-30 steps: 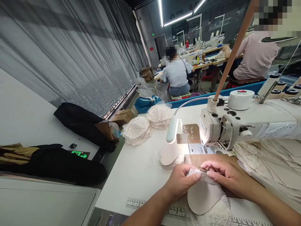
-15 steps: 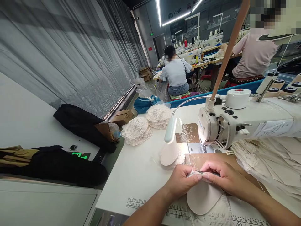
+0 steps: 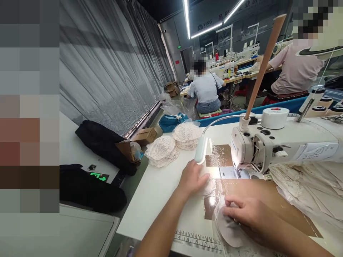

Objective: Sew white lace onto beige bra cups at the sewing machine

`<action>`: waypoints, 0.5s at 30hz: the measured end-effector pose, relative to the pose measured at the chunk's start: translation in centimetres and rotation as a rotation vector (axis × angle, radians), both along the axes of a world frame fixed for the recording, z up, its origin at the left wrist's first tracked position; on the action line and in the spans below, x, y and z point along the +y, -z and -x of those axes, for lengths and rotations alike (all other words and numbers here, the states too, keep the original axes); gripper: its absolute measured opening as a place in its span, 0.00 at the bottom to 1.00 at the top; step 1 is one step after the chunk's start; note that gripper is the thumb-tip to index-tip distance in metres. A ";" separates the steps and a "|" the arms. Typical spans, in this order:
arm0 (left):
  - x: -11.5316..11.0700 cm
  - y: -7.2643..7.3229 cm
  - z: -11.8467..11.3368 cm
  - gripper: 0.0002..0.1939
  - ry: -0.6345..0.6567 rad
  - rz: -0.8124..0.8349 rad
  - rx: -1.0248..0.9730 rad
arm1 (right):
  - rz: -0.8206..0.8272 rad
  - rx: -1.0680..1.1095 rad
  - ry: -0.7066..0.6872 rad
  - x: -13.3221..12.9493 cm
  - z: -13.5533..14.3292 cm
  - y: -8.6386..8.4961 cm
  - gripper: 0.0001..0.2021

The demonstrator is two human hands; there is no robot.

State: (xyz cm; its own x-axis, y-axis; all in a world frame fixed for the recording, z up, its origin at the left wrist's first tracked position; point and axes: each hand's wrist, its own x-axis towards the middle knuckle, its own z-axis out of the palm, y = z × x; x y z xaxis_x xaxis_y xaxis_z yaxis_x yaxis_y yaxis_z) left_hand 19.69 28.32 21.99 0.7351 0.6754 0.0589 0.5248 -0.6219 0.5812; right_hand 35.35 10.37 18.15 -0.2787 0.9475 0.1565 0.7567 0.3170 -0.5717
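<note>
Under the small lamp my left hand (image 3: 192, 179) lies over a lace-edged piece (image 3: 210, 187), its thumb apart from the fingers; the fingertips are partly hidden. Nearer to me, my right hand (image 3: 248, 214) pinches the upper edge of a smooth beige oval pad (image 3: 230, 232) with pale lace around it. Its other fingers are curled, and whatever they enclose is hidden. The sewing machine (image 3: 248, 148) stands just beyond the right hand, with its lit plate (image 3: 227, 172) between the two hands and the machine head.
Two stacks of lace pieces (image 3: 162, 151) sit at the table's far left corner. Several layered beige and lace pieces (image 3: 302, 182) lie to the right, below the machine arm. A bent-neck lamp (image 3: 200, 149) hangs close above my left hand. A printed ruler (image 3: 197, 241) runs along the front edge.
My left hand has left the lace at the near pad and reached forward to the piece under the lamp. The right hand still holds the near pad; the dark tool seen in it no longer shows.
</note>
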 end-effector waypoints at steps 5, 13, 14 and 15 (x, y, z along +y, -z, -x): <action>1.8 2.2 -0.9 0.18 -0.032 0.157 0.053 | 0.104 -0.171 0.044 -0.2 -0.5 0.4 0.09; 1.4 3.1 0.2 0.15 0.069 0.450 -0.163 | 0.177 -0.042 0.194 -0.1 -2.8 -0.3 0.08; 1.4 3.1 0.2 0.15 0.078 0.482 -0.192 | 0.184 0.025 0.240 0.1 -2.8 -0.5 0.07; 1.3 3.1 0.2 0.16 0.086 0.514 -0.217 | 0.193 0.114 0.297 0.4 -2.8 -0.6 0.07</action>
